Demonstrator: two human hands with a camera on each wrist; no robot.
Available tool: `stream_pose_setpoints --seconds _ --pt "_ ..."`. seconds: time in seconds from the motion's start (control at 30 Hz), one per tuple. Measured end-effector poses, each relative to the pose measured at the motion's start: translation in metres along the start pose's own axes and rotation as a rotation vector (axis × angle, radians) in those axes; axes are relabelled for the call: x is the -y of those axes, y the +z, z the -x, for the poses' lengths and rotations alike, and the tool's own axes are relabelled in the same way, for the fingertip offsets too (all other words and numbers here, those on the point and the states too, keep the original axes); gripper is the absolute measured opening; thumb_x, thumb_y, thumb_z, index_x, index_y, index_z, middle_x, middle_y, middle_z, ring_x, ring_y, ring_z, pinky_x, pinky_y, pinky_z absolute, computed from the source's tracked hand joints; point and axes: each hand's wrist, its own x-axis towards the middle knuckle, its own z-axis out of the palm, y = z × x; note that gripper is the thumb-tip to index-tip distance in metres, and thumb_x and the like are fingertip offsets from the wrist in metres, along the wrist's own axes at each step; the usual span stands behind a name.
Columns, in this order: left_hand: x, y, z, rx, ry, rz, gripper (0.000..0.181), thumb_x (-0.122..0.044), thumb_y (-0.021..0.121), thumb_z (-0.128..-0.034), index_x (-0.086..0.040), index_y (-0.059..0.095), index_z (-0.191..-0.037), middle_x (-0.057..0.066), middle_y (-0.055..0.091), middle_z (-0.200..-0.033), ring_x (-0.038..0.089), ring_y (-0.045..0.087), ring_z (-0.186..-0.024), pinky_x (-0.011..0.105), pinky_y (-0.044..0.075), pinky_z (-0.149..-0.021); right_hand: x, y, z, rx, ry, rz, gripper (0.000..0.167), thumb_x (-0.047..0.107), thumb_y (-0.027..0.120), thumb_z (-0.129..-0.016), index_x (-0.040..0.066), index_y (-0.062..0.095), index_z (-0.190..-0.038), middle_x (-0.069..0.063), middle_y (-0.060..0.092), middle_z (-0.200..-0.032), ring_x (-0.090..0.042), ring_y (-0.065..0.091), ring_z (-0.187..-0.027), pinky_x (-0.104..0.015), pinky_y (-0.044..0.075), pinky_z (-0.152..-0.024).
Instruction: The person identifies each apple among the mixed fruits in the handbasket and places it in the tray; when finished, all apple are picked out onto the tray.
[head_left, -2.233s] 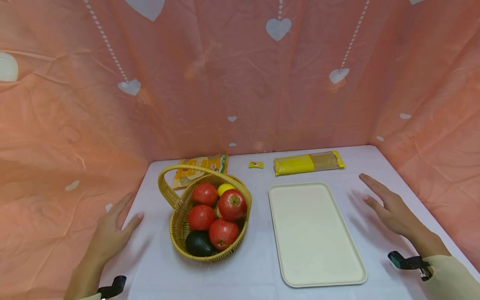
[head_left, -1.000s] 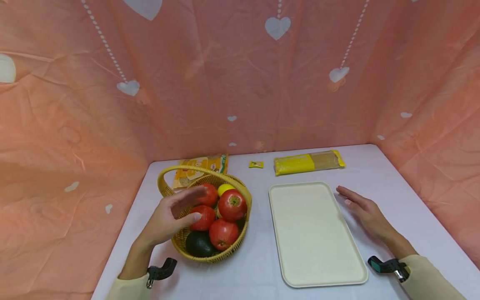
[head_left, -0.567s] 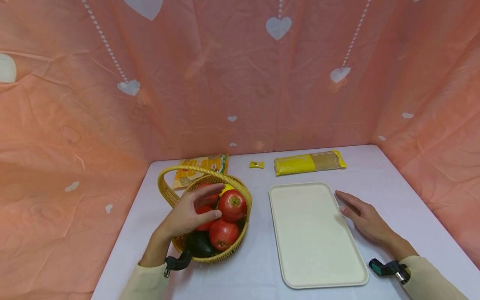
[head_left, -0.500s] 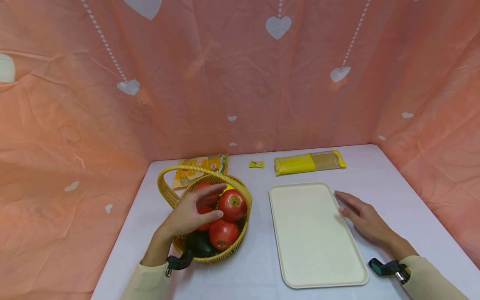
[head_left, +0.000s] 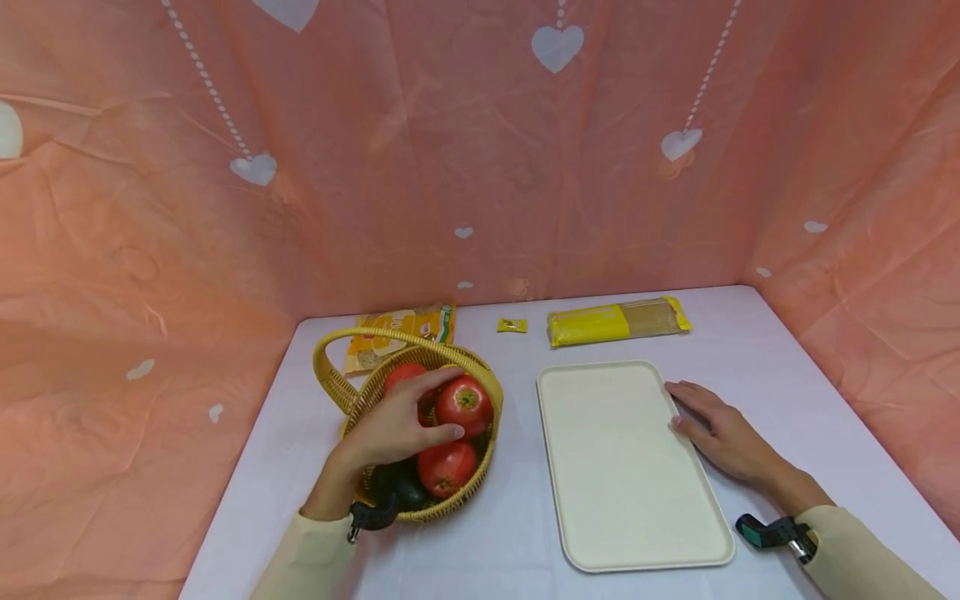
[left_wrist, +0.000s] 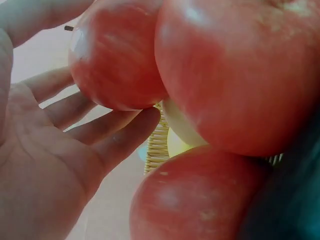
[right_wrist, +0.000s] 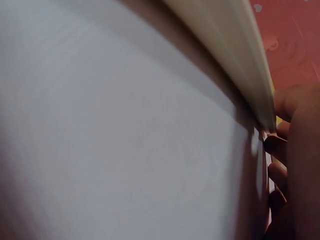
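In the head view a yellow wicker basket (head_left: 480, 479) holds several red apples and a dark green item (head_left: 400, 485). Over it reaches my left hand (head_left: 393, 421), its thumb and fingers spread around the left side of the upper right apple (head_left: 465, 403). The left wrist view has the fingers (left_wrist: 107, 132) extended against or close beside a red apple (left_wrist: 117, 55); a firm grip does not show. My right hand (head_left: 731, 437) lies at the right edge of the cream tray (head_left: 633, 467), fingertips touching or nearly touching its rim (right_wrist: 225, 55).
Behind the basket lies an orange food packet (head_left: 401, 325). A small yellow sachet (head_left: 512, 325) and a long yellow packet of noodles (head_left: 618, 322) are near the back edge of the white table (head_left: 510, 533). A pink curtain with hearts hangs around three sides.
My left hand has come from the left side over the basket and moved further right to the upper right apple. My right hand has shifted left to the tray's edge.
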Motion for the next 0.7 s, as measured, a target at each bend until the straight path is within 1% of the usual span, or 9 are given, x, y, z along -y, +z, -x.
stream_pose_setpoints --seconds 0.1,0.2,0.43,0.53,0.7 --pt "-0.0014 0.0007 -0.0013 0.01 -0.023 -0.03 0.08 -0.035 0.088 -0.091 -0.019 0.053 -0.161 0.008 0.068 -0.141 0.027 0.065 -0.124 0.056 0.062 -0.103 -0.0007 0.0005 -0.0007 0.0 -0.01 0.014 0.068 0.035 0.064 -0.111 0.009 0.04 -0.17 -0.03 0.035 -0.173 -0.058 0.027 -0.159 -0.084 0.03 -0.118" --pt "-0.0016 0.0013 -0.0018 0.017 -0.039 -0.036 0.081 -0.032 0.089 -0.0905 -0.018 0.053 -0.162 0.009 0.067 -0.142 0.028 0.065 -0.125 0.056 0.062 -0.103 -0.002 0.0 -0.0009 0.004 -0.016 0.018 0.067 0.034 0.063 -0.112 0.01 0.039 -0.17 -0.029 0.034 -0.174 -0.057 0.025 -0.16 -0.084 0.028 -0.119" --pt "-0.0012 0.0025 -0.0025 0.031 -0.037 -0.043 0.085 -0.027 0.092 -0.0879 -0.017 0.052 -0.163 0.009 0.065 -0.146 0.029 0.064 -0.127 0.058 0.061 -0.105 -0.0036 -0.0017 -0.0012 0.012 -0.024 0.013 0.067 0.032 0.062 -0.112 0.01 0.038 -0.171 -0.029 0.033 -0.174 -0.057 0.024 -0.161 -0.085 0.026 -0.12" --pt "-0.0006 0.0019 -0.0017 0.012 -0.032 -0.042 0.084 -0.027 0.092 -0.0879 -0.018 0.053 -0.162 0.008 0.066 -0.146 0.029 0.065 -0.127 0.058 0.061 -0.105 -0.0032 -0.0011 -0.001 0.014 -0.017 0.013 0.067 0.032 0.061 -0.112 0.011 0.037 -0.171 -0.029 0.033 -0.174 -0.057 0.023 -0.161 -0.085 0.025 -0.12" --pt "0.0021 -0.0033 0.0046 -0.041 -0.033 -0.031 0.085 -0.028 0.093 -0.0864 -0.027 0.054 -0.162 0.004 0.065 -0.149 0.028 0.065 -0.129 0.057 0.061 -0.105 -0.0015 -0.0002 -0.0002 0.015 -0.007 0.016 0.067 0.032 0.061 -0.113 0.01 0.036 -0.171 -0.029 0.032 -0.175 -0.057 0.023 -0.161 -0.085 0.026 -0.12"
